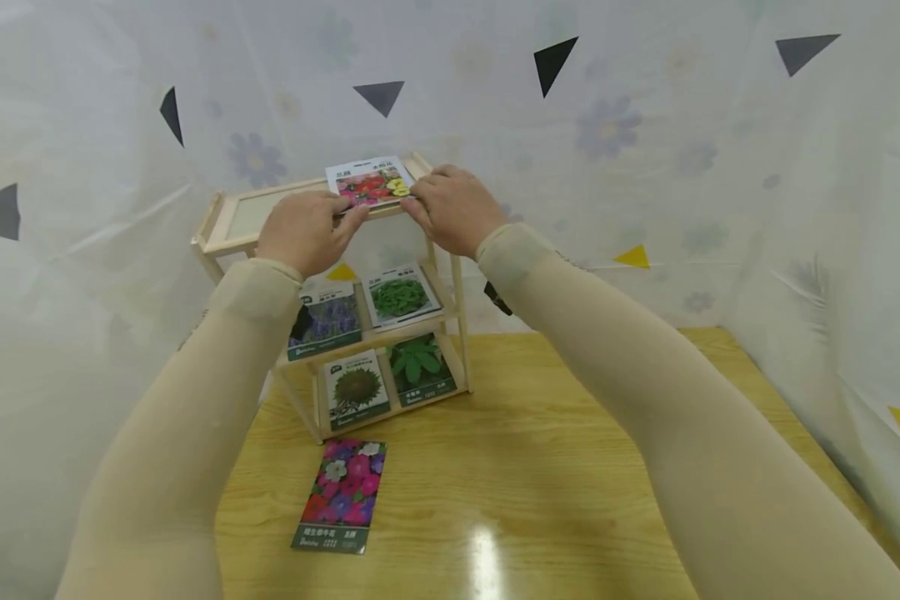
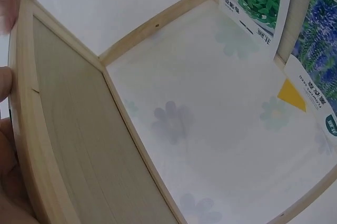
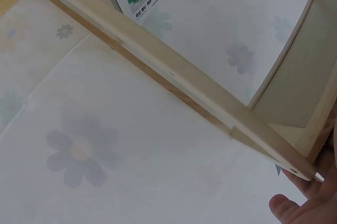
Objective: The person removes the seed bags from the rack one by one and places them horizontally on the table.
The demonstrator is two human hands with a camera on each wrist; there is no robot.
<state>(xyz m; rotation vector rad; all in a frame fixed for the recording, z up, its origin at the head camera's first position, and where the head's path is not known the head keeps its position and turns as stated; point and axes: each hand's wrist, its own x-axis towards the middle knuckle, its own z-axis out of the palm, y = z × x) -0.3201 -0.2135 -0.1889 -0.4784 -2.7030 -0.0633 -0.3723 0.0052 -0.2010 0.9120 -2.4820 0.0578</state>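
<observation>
White edging on seed packet (image 1: 371, 185) between left hand (image 1: 305, 231) and right hand (image 1: 459, 212), atop wooden rack (image 1: 252, 215). Points title-first away from the fingers, with long axis apparently running likewise; pinched at each near corner by thumb and curled fingers

Head camera: high, near side, facing forward and down; takes in the whole three-tier pale-wood shelf (image 1: 247, 217), with the white flower-printed plastic sheet (image 1: 690, 167) beyond. Left wrist camera: close below the top tier, rolled. Right wrist camera: close, at the shelf's right side. Shared by both wrist views: top tier's underside panel (image 2: 100, 118); by all three: white-bordered green-leaf paper packet (image 1: 401, 297).
</observation>
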